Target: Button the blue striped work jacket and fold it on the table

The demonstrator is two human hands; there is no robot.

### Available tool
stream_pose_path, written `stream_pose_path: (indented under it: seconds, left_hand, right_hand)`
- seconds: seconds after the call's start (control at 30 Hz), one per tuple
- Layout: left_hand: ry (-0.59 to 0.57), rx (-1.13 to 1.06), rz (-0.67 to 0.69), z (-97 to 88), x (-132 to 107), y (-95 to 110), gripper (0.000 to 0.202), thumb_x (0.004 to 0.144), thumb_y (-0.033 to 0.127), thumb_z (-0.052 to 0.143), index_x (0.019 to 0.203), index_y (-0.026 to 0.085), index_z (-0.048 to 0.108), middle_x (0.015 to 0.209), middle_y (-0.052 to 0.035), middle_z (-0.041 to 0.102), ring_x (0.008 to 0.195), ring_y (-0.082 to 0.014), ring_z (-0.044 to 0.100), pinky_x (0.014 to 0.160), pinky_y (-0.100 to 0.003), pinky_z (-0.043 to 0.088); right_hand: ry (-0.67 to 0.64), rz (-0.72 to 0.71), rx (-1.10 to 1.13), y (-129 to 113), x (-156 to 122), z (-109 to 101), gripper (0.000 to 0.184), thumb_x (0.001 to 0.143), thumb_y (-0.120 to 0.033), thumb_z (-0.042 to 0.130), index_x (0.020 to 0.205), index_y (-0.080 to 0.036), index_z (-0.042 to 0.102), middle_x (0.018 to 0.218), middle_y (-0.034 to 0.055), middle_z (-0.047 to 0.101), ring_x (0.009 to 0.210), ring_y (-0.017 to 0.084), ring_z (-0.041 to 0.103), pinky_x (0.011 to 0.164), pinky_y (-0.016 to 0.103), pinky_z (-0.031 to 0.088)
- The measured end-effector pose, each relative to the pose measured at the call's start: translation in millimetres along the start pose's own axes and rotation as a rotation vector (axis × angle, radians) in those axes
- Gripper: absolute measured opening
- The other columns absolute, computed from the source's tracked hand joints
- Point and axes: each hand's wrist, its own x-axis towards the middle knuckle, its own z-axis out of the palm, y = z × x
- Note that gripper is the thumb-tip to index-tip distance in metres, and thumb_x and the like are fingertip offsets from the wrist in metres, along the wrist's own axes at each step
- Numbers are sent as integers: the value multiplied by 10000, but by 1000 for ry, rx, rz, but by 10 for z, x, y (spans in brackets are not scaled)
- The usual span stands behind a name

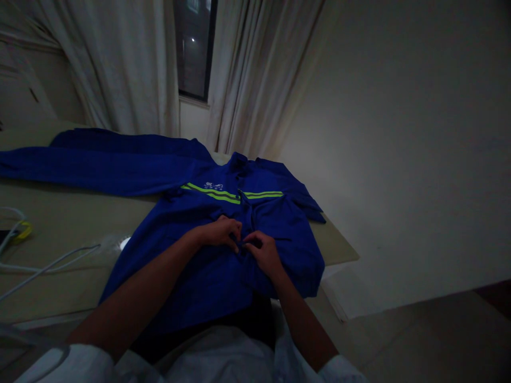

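A blue work jacket (191,276) with green reflective stripes and a white chest print lies spread on the table, front side up. Its collar points away from me, and its lower hem hangs toward my body. My left hand (221,232) pinches the front edge below the stripes. Close beside it, my right hand (261,250) pinches the other side of the same front opening with thumb and fingertips. The fingertips of both hands nearly meet. Whether a button sits between them is too dark and small to tell.
Blue trousers or long sleeves (99,167) stretch left across the table (72,223). White cables (48,270) and a yellow connector (24,231) lie at the left. Pale curtains (128,69) frame a dark window behind. A wall (407,159) stands on the right.
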Motion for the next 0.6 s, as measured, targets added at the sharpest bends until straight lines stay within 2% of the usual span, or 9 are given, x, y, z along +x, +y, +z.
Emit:
stream_pose_path:
  seconds: [0.27,0.5,0.57,0.6]
  left_hand:
    - [84,59,23,52,16,-33,330,785,562,822,793,233,791,920,1,692,963,-180,637,906,-322,316]
    - [92,58,35,49,40,67,362,755,542,851,763,196,744,934,-5,702,981,-186,640,899,-305,349]
    - [50,37,-7,-10,20,65,332,746,501,867,814,199,745,944,1,715,947,-179,653,871,-284,384]
    - [27,26,-40,-47,-1,54,315,741,472,874,843,202,749,942,4,724,927,-178,660,851,-274,402]
  right_hand:
    - [-16,-1,21,-16,-6,3,71,795,-261,689,820,-209,731,825,21,740,784,194,673,746,303,514]
    - [-27,-9,-11,22,9,-4,76,787,-253,691,832,-204,726,828,21,736,780,192,667,731,298,505]
    - [26,13,34,45,25,-22,107,788,-302,708,838,-207,712,827,24,731,787,202,667,745,310,515]
    - [98,36,63,61,28,-39,136,790,-334,712,840,-208,697,818,25,720,783,205,661,747,315,520]
